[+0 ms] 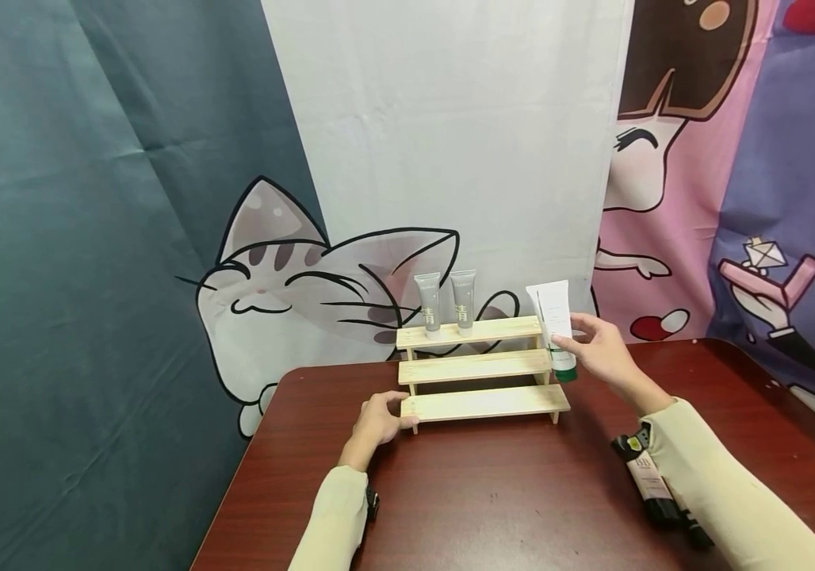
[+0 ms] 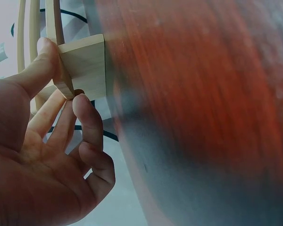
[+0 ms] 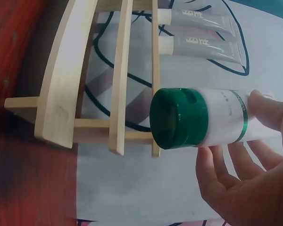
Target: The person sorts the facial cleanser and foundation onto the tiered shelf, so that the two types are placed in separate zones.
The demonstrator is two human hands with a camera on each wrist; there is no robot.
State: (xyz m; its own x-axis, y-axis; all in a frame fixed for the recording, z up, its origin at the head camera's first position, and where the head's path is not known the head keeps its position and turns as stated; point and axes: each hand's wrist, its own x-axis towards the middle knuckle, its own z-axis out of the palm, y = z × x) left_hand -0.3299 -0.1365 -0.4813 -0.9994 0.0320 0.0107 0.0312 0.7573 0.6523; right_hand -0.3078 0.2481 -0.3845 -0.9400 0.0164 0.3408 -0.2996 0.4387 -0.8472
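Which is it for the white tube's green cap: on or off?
On: the green cap covers the lower end of the white tube, held by the right hand.

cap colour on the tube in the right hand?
Green: the cap shows best in the right wrist view.

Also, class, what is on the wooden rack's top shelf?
Two grey tubes stand upright towards the left of the top shelf. In the head view, the white tube in the right hand covers the shelf's right end, so that part cannot be seen.
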